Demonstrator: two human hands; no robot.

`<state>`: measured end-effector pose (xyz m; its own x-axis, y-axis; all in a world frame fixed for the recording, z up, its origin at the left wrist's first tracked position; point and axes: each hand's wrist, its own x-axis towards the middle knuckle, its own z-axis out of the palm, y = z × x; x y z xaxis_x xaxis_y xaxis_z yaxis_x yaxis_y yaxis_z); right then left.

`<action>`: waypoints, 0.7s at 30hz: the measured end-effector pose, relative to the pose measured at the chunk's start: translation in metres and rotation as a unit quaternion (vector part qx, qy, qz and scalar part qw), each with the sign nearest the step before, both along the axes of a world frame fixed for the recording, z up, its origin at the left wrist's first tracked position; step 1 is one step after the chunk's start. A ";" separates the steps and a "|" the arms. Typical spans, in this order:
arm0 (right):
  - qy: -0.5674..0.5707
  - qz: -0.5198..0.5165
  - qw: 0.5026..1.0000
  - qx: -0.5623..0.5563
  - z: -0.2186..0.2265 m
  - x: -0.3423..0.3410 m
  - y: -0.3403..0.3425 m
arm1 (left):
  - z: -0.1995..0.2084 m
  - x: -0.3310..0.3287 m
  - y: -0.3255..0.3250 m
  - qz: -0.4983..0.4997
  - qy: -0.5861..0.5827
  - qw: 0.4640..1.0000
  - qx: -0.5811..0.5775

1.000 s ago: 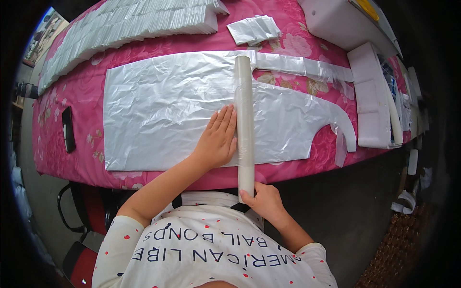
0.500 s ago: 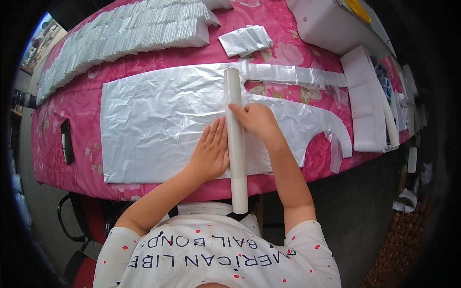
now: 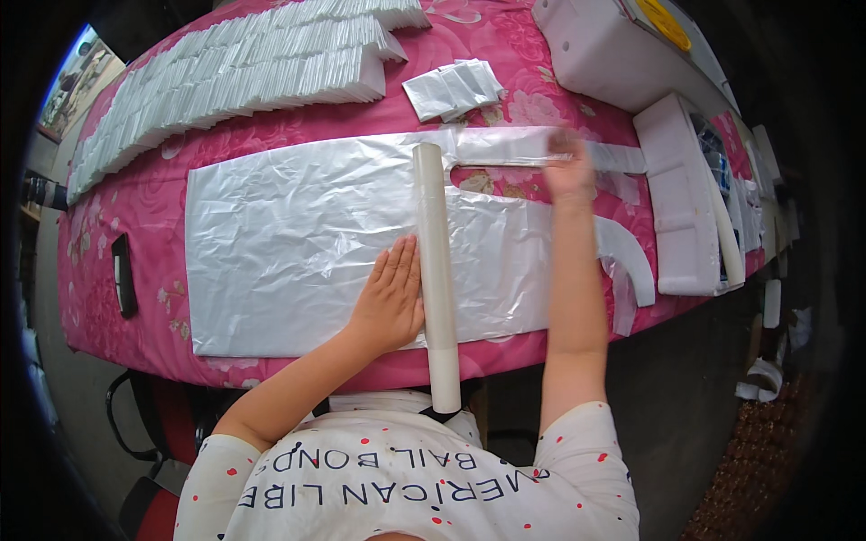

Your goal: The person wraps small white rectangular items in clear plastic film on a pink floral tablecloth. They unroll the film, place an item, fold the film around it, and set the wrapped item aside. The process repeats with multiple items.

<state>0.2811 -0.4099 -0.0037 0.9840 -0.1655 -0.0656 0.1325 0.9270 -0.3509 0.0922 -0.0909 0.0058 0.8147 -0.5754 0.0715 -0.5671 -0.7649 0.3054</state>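
Note:
A white plastic apron (image 3: 298,243) lies flat across the table, its strips and curved cut-outs toward the right. Over it rests a long pale tube (image 3: 435,261), its near end jutting past the table edge toward my body. My left hand (image 3: 390,296) lies flat on the plastic, fingers stretched, with its side against the tube. Over the apron's far strip (image 3: 505,144) is my right hand (image 3: 568,167). Motion smears its fingers, so whether they grip the strip is unclear. Beyond the tube's far end sits a small pile of folded white plastic packets (image 3: 453,88).
Long rows of folded white packets (image 3: 234,77) cover the far left of the pink floral tablecloth (image 3: 90,270). A black phone-like object (image 3: 124,275) lies at the left. White foam boxes (image 3: 681,207) stand at the right. Red chairs (image 3: 167,410) are below left.
My right hand has left the tube and moved right and away from me, over the apron's far strip. My left hand stays flat beside the tube. The whole view has shifted slightly.

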 end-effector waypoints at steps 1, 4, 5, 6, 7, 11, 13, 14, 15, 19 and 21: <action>0.010 -0.002 0.999 -0.034 0.008 0.002 -0.033 | 0.000 0.000 0.000 0.002 0.002 1.000 -0.002; -0.020 0.033 0.999 -0.007 0.023 -0.007 -0.154 | 0.001 0.001 -0.004 -0.010 -0.004 1.000 -0.016; -0.131 0.082 0.988 0.015 0.027 -0.011 -0.172 | 0.001 0.002 -0.005 -0.013 -0.005 1.000 -0.018; -0.068 -0.014 0.997 -0.017 0.037 -0.016 -0.178 | 0.002 0.001 -0.003 -0.009 -0.005 1.000 -0.017; -0.040 -0.098 0.993 -0.053 0.050 -0.016 -0.167 | 0.001 0.001 -0.002 -0.005 -0.004 1.000 -0.016; -0.008 -0.248 0.947 -0.207 0.112 -0.022 -0.087 | 0.000 -0.001 0.001 0.000 -0.002 0.999 -0.032; -0.032 -0.219 0.928 -0.299 0.140 -0.032 -0.002 | -0.001 -0.001 0.002 0.005 -0.003 0.999 -0.037; -0.069 -0.228 0.859 -0.453 0.135 -0.038 0.030 | 0.000 -0.001 0.001 0.000 -0.004 0.999 -0.036; -0.075 -0.197 0.818 -0.535 0.131 -0.043 0.074 | -0.001 0.000 0.001 0.000 -0.003 0.999 -0.035; -0.110 0.157 0.749 -0.635 0.109 -0.089 0.270 | -0.012 0.001 0.005 -0.034 -0.006 0.994 -0.107; -0.134 0.298 0.701 -0.634 0.093 -0.108 0.352 | -0.025 0.000 0.000 -0.009 -0.105 0.993 -0.048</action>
<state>0.1731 -0.0579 0.0894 0.8521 0.5220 -0.0375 0.0732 -0.1899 -0.9791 0.0920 -0.0904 -0.0190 0.7656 -0.5721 0.2943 -0.6395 -0.7267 0.2509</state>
